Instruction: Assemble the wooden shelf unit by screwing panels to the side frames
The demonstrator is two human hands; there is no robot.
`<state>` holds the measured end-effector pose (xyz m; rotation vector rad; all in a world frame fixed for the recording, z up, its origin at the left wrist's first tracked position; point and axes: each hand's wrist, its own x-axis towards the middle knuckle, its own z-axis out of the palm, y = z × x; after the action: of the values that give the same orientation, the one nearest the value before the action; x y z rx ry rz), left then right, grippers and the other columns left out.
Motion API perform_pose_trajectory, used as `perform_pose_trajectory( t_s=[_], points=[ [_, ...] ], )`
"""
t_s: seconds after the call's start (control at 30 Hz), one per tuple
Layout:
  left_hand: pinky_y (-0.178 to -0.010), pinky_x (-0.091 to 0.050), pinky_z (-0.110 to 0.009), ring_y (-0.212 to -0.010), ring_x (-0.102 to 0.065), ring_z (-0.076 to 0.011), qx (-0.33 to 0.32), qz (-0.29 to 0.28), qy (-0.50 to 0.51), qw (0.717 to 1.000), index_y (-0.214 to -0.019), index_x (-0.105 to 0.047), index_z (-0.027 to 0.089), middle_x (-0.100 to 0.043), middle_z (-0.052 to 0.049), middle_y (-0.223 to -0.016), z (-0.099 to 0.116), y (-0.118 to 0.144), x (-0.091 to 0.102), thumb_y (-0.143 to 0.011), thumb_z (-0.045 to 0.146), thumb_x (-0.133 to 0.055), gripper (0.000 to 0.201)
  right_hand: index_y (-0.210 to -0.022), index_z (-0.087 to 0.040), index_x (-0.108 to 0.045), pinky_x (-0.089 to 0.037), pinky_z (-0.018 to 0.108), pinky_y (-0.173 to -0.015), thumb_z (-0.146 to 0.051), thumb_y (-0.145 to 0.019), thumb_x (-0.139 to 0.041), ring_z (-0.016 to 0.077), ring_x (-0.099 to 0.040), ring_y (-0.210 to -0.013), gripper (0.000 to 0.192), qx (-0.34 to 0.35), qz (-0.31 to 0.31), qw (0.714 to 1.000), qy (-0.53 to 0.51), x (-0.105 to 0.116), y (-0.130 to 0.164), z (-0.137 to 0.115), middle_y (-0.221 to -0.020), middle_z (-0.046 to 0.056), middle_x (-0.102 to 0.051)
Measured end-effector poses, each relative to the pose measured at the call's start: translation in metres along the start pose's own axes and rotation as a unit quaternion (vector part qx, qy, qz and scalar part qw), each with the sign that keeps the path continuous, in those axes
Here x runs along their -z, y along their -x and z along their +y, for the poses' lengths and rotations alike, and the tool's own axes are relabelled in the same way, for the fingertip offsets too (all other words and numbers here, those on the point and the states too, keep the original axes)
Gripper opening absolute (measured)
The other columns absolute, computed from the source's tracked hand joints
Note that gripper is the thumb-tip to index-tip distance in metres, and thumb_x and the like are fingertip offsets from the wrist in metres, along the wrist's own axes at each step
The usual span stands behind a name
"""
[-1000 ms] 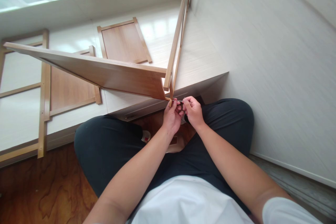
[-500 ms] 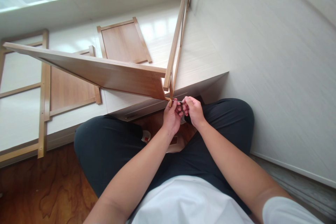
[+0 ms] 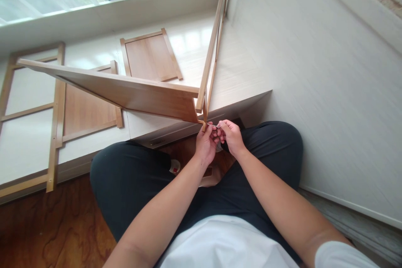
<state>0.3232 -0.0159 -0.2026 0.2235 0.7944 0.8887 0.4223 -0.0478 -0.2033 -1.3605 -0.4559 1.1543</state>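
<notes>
My left hand (image 3: 205, 145) is closed around the lower corner of an upright wooden frame (image 3: 212, 46), where it meets a tilted wooden panel (image 3: 150, 98). In my right hand (image 3: 231, 137) a thin metal rod, which looks like a hex key (image 3: 215, 125), is pinched between thumb and fingers. The rod points left at the frame's corner, close by my left fingertips. Its tip and the joint are too small to make out. The tilted panel stands on its edge and reaches far to the left.
A small wooden panel (image 3: 150, 55) and another panel (image 3: 89, 104) lie on the pale platform (image 3: 194, 58). At the left lies an open wooden frame (image 3: 53, 142). A pale wall panel (image 3: 314, 83) rises on the right. My knees flank my hands, below the platform's front edge.
The view has tilted slightly, so the surroundings sit a little lower in the picture. My right fingers have shifted slightly on the hex key; my left hand keeps its hold on the frame corner.
</notes>
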Motion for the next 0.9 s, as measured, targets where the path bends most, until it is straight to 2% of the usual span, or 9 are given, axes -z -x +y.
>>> perform_pose_trajectory(
  t_s=[0.23, 0.33, 0.47, 0.6, 0.7, 0.73, 0.8, 0.87, 0.9],
  points=[
    [-0.052, -0.046, -0.02, -0.061, -0.06, -0.0098, -0.001, -0.001, -0.037, 0.999, -0.098, -0.067, 0.017, -0.065, 0.003, -0.074, 0.001, 0.009, 0.002, -0.065, 0.035, -0.095, 0.047, -0.079, -0.019, -0.06, -0.032, 0.017, -0.037, -0.063, -0.082, -0.069, 0.0064, -0.043, -0.041, 0.045, -0.048, -0.021, 0.998, 0.019, 0.001, -0.005, 0.008, -0.056, -0.006, -0.058],
    [-0.055, -0.05, -0.021, -0.061, -0.059, -0.0093, -0.013, 0.033, -0.083, 0.996, -0.096, -0.07, 0.016, -0.066, 0.003, -0.074, 0.006, 0.016, 0.005, -0.058, 0.04, -0.097, 0.053, -0.07, -0.02, -0.055, -0.029, 0.017, -0.036, -0.072, -0.081, -0.066, 0.0058, -0.039, -0.038, 0.055, -0.086, -0.045, 0.994, 0.041, -0.003, -0.004, 0.012, -0.048, -0.007, -0.052],
    [-0.055, -0.05, -0.021, -0.059, -0.058, -0.0104, -0.043, 0.048, -0.167, 0.984, -0.092, -0.074, 0.018, -0.066, 0.002, -0.069, 0.014, 0.021, 0.016, -0.059, 0.044, -0.095, 0.047, -0.057, -0.019, -0.055, -0.024, 0.022, -0.031, -0.084, -0.077, -0.059, 0.0079, -0.033, -0.029, 0.069, -0.115, -0.103, 0.985, 0.077, -0.013, 0.0, 0.015, -0.037, -0.005, -0.044],
    [-0.055, -0.052, -0.026, -0.061, -0.063, -0.0164, -0.041, 0.056, -0.198, 0.978, -0.092, -0.078, 0.022, -0.069, 0.001, -0.069, 0.021, 0.017, 0.036, -0.053, 0.048, -0.094, 0.05, -0.054, -0.021, -0.049, -0.028, 0.023, -0.032, -0.079, -0.08, -0.055, 0.0104, -0.036, -0.029, 0.064, -0.136, -0.152, 0.975, 0.092, -0.022, 0.004, 0.015, -0.039, -0.003, -0.046],
    [-0.057, -0.053, -0.03, -0.063, -0.065, -0.0209, -0.035, 0.031, -0.254, 0.966, -0.092, -0.078, 0.024, -0.069, -0.001, -0.068, 0.028, 0.009, 0.046, -0.049, 0.062, -0.092, 0.059, -0.058, -0.023, -0.044, -0.032, 0.024, -0.034, -0.07, -0.083, -0.051, 0.0104, -0.038, -0.032, 0.053, -0.121, -0.163, 0.974, 0.102, -0.023, 0.008, 0.009, -0.044, -0.004, -0.048],
    [-0.058, -0.053, -0.032, -0.067, -0.066, -0.0232, -0.044, 0.023, -0.303, 0.952, -0.091, -0.079, 0.024, -0.071, -0.004, -0.071, 0.031, 0.008, 0.046, -0.048, 0.067, -0.09, 0.062, -0.06, -0.024, -0.043, -0.032, 0.023, -0.035, -0.066, -0.085, -0.048, 0.01, -0.037, -0.033, 0.05, -0.109, -0.159, 0.975, 0.11, -0.022, 0.008, 0.006, -0.045, -0.005, -0.047],
    [-0.066, -0.058, -0.037, -0.082, -0.071, -0.0304, -0.052, -0.021, -0.439, 0.897, -0.089, -0.079, 0.023, -0.075, -0.008, -0.081, 0.036, 0.01, 0.045, -0.049, 0.071, -0.088, 0.062, -0.06, -0.024, -0.04, -0.031, 0.023, -0.037, -0.056, -0.09, -0.043, 0.0091, -0.035, -0.033, 0.043, -0.081, -0.152, 0.976, 0.137, -0.017, 0.007, -0.004, -0.044, -0.006, -0.045],
    [-0.081, -0.06, -0.042, -0.1, -0.071, -0.0345, -0.044, -0.079, -0.556, 0.826, -0.093, -0.078, 0.025, -0.076, -0.01, -0.096, 0.04, 0.023, 0.045, -0.063, 0.067, -0.085, 0.052, -0.058, -0.023, -0.041, -0.029, 0.023, -0.038, -0.044, -0.09, -0.045, 0.0088, -0.034, -0.033, 0.039, -0.063, -0.161, 0.968, 0.181, -0.011, 0.006, -0.019, -0.043, -0.006, -0.045],
    [-0.088, -0.06, -0.043, -0.108, -0.069, -0.0334, -0.035, -0.105, -0.591, 0.799, -0.101, -0.077, 0.026, -0.074, -0.009, -0.106, 0.041, 0.034, 0.048, -0.075, 0.062, -0.081, 0.044, -0.056, -0.023, -0.043, -0.028, 0.023, -0.039, -0.039, -0.088, -0.049, 0.0088, -0.034, -0.033, 0.037, -0.059, -0.173, 0.962, 0.204, -0.009, 0.006, -0.027, -0.041, -0.005, -0.046]
  ],
)
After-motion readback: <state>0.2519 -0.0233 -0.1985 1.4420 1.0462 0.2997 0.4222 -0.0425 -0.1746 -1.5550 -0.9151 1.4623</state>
